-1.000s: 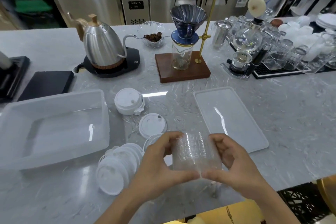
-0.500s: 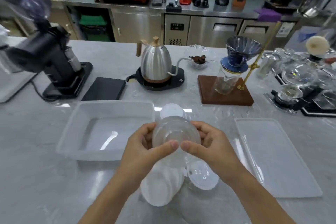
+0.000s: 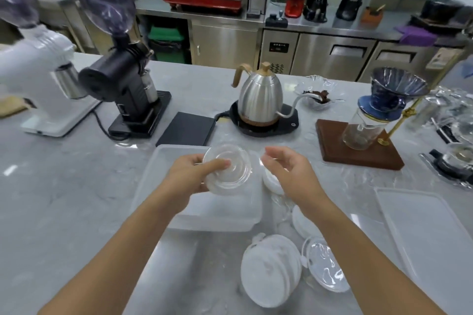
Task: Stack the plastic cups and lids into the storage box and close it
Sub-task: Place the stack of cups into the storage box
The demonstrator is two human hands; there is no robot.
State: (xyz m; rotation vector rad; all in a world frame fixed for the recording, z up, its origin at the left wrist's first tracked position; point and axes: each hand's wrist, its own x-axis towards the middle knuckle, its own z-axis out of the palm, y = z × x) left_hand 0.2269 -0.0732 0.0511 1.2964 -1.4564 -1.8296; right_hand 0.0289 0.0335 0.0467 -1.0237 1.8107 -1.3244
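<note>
My left hand (image 3: 190,178) grips a clear plastic cup (image 3: 227,170), its mouth turned toward me, above the translucent storage box (image 3: 163,161). Just to the right of the cup, my right hand (image 3: 289,172) hovers with fingers apart and nothing in it. A stack of white lids (image 3: 271,270) lies on its side near the front, with a clear dome lid (image 3: 325,267) beside it. More white lids (image 3: 302,225) lie partly hidden under my right forearm. The box's flat lid (image 3: 425,233) rests on the counter at the right.
Behind the box stand a black scale pad (image 3: 186,128), a steel gooseneck kettle (image 3: 261,96) on its base, a black grinder (image 3: 122,77) and a white grinder (image 3: 38,77). A pour-over stand (image 3: 358,146) and glassware (image 3: 453,120) sit at the right.
The cup has moved left and forward over the box. My right hand has let go of it and opened; the left hand alone holds it. The camera has swung left.
</note>
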